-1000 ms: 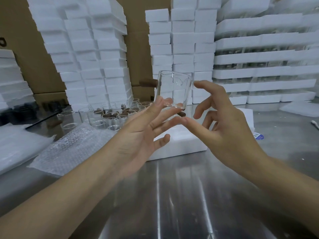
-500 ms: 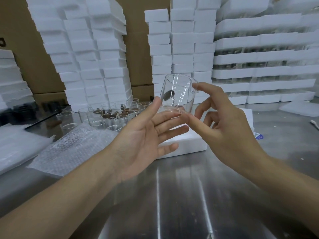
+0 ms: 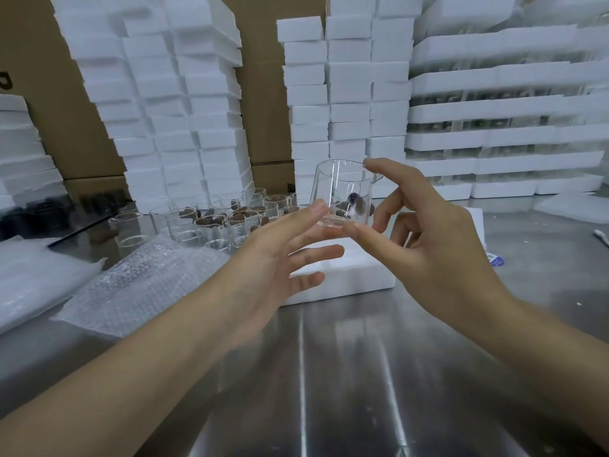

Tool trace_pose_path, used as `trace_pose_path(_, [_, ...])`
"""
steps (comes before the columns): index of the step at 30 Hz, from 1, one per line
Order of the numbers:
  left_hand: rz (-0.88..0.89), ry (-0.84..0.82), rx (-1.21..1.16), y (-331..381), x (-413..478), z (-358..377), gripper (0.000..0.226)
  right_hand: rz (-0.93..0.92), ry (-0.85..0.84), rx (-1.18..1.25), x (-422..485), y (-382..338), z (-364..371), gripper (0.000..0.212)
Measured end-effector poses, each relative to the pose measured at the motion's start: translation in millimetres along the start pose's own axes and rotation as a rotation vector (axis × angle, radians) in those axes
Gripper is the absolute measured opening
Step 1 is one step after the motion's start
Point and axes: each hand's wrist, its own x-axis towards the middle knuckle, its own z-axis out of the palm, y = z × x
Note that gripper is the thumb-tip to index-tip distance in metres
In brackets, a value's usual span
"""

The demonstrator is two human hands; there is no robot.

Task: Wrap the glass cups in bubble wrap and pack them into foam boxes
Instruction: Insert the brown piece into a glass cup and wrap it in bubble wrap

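Fingertips [image 3: 374,165] of the right hand [image 3: 438,258] pinch the glass cup [image 3: 342,192] rim to base, above the steel table [image 3: 329,390]; the left hand [image 3: 273,262], fingers [image 3: 316,251] straight, only touches its base (slick glass): a loosened pinch could drop it.

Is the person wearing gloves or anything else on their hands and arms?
No gloves. The left hand and the right hand are both bare, and no rings show on the fingers. There is no watch or bracelet at either wrist. The arms are bare too: no sleeve shows anywhere, right up to the edge of the picture.
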Motion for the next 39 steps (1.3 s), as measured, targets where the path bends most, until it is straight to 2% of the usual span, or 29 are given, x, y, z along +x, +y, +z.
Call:
trace_pose_path(4, [-0.054, -0.013, -0.111, 0.9, -0.3, 0.6, 0.069, 0.032, -0.007, -0.019, 0.7, 1.6, -2.2, 0.078])
trace_pose_path(9, [-0.069, -0.077, -0.163, 2.7, -2.2, 0.3, 0.053, 0.068, -0.018, 0.008, 0.5, 6.7, 0.1, 0.065])
trace_pose_path(16, [-0.08, -0.014, -0.182, 4.7, -4.0, 5.6, 0.059, 0.115, -0.03, 0.089, -1.1, -0.6, -2.0, 0.051])
trace_pose_path(27, [0.01, 0.043, -0.127, 3.9, -1.7, 5.3, 0.051, 0.124, -0.054, 0.072, -3.3, -0.1, 0.7, 0.059])
trace_pose_path(32, [-0.022, 0.015, -0.193, 1.4, -2.6, 4.2, 0.053, 0.192, -0.055, 0.265, -1.0, -3.6, 5.7, 0.075])
trace_pose_path(34, [-0.027, 0.004, -0.21, 0.6, -3.0, 4.4, 0.061, 0.203, -0.087, 0.317, -0.2, -3.8, 9.2, 0.067])
trace_pose_path(37, [-0.029, -0.028, -0.261, 2.3, -3.4, 3.9, 0.048, 0.229, -0.156, 0.361, 2.5, -5.8, 15.9, 0.048])
trace_pose_path(39, [-0.024, -0.045, -0.308, 4.6, -3.7, 3.0, 0.047, 0.225, -0.15, 0.374, 9.0, -8.1, 17.2, 0.045])
